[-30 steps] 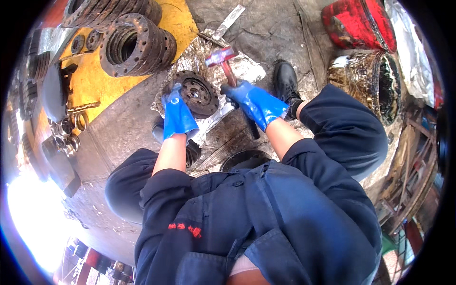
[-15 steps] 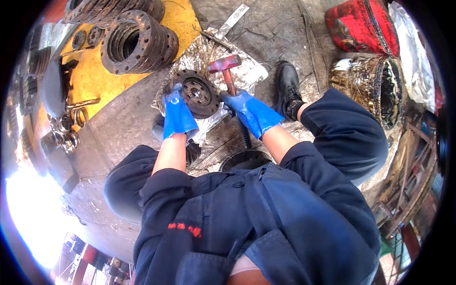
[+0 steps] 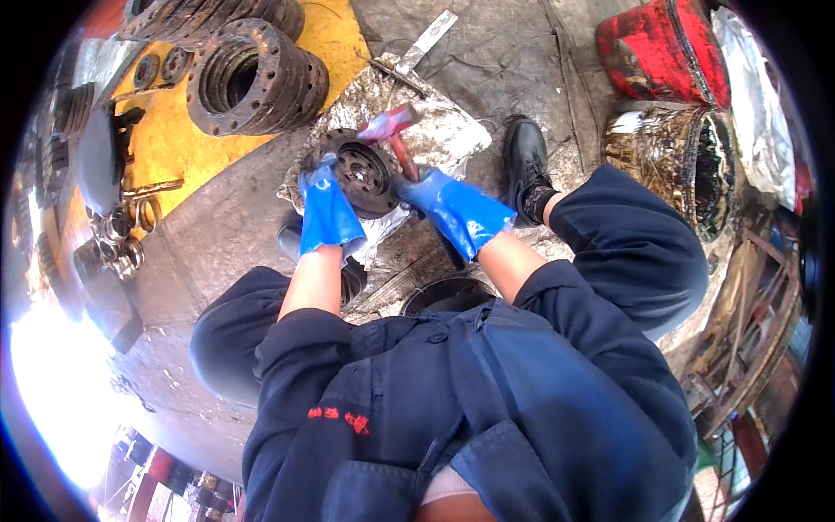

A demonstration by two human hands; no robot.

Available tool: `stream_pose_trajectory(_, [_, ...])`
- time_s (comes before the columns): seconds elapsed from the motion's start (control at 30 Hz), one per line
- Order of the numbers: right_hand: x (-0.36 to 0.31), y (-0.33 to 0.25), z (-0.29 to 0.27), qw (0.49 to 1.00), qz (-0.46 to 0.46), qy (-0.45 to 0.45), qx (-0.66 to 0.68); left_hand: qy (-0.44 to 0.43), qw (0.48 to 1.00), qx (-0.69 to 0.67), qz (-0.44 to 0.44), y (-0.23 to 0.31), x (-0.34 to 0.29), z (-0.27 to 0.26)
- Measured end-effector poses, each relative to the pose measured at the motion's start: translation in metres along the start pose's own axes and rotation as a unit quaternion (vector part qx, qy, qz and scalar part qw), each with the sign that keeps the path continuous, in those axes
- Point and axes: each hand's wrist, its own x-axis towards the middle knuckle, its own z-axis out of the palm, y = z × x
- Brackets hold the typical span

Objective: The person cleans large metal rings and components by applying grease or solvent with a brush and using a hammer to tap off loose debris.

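Note:
A dark, greasy round metal disc (image 3: 364, 181) with a ring of holes sits tilted between my hands, above a stained white sheet (image 3: 454, 132). My left hand (image 3: 324, 198), in a blue rubber glove, is closed on the disc's left edge, fingertips partly hidden. In my right hand (image 3: 439, 193), gloved the same, is the handle of a small red sledgehammer (image 3: 389, 124). The motion-blurred hammer head hangs over the disc's upper right part; whether it touches cannot be made out.
Stacked rusty flanged rings (image 3: 283, 83) stand on a yellow surface (image 3: 178, 113) at far left. On the right are a red bucket (image 3: 648, 56) and an oil-streaked drum (image 3: 648, 157). A black container (image 3: 448, 294) sits close to my body. My black boot (image 3: 527, 161) flanks the sheet.
The hammer head has swung left, from beside the disc to over it. My right hand has shifted slightly left with it, while my left hand keeps hold of the disc.

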Motion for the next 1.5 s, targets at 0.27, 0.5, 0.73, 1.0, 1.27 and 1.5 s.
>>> stream_pose_trajectory(0.27, [0.019, 0.027, 0.006, 0.997, -0.01, -0.011, -0.082, 0.0, 1.0, -0.003, 0.006, 0.004, 0.0, 0.003])
stream_pose_trajectory(0.5, [0.009, 0.024, -0.016, 0.997, -0.005, 0.052, -0.064, 0.002, 1.0, -0.004, 0.001, 0.004, -0.005, 0.002])
stream_pose_trajectory(0.73, [-0.007, 0.006, -0.007, 0.99, 0.077, -0.001, -0.115, 0.003, 1.0, -0.005, 0.005, 0.005, 0.002, 0.005])
stream_pose_trajectory(1.0, [-0.012, -0.016, -0.004, 0.999, 0.029, 0.006, -0.03, -0.004, 1.0, -0.002, 0.008, 0.009, 0.003, 0.004])
stream_pose_trajectory(1.27, [0.004, -0.006, -0.013, 0.991, 0.082, -0.003, -0.106, -0.002, 1.0, -0.008, 0.009, 0.008, 0.003, 0.005])
stream_pose_trajectory(1.5, [0.005, 0.011, -0.012, 0.988, 0.11, 0.025, -0.106, -0.006, 1.0, -0.007, 0.008, 0.007, 0.001, 0.008])
